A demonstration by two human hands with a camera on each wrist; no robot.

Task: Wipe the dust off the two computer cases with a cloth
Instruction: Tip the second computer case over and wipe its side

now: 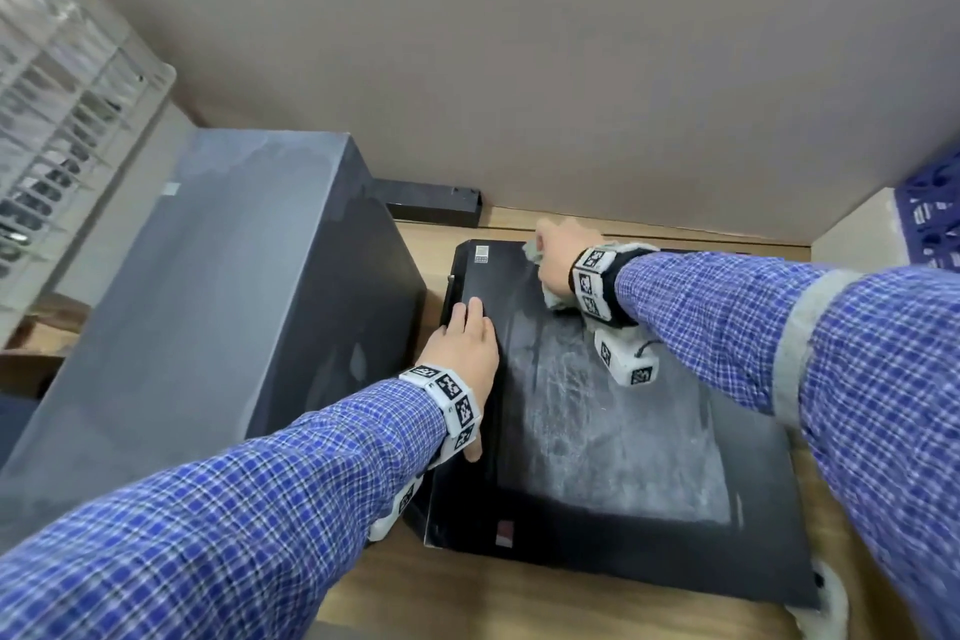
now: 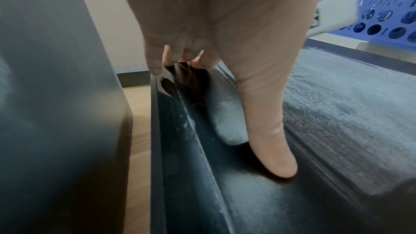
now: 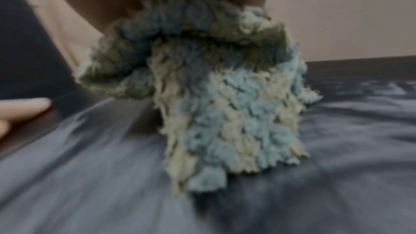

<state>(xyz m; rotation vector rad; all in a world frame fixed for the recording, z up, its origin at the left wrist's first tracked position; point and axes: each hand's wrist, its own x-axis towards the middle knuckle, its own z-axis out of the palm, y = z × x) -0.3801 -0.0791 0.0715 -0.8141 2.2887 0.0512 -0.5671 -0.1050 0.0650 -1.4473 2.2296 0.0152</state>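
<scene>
A black computer case (image 1: 597,457) lies flat on the wooden surface, its top grey with streaked dust (image 3: 337,131). A taller dusty grey case (image 1: 208,301) stands upright to its left. My right hand (image 1: 558,260) grips a bunched blue-and-cream fluffy cloth (image 3: 225,104) and presses it on the far part of the flat case; the cloth (image 1: 553,299) shows below the hand. My left hand (image 1: 467,369) rests flat along that case's left edge, fingertips (image 2: 155,67) at the rim and thumb (image 2: 270,140) pressed on the top.
A narrow gap of wooden surface (image 2: 137,113) separates the two cases. A long black box (image 1: 431,205) lies against the beige back wall. A blue perforated crate (image 1: 930,218) stands at the far right, a wire rack (image 1: 52,120) at the far left.
</scene>
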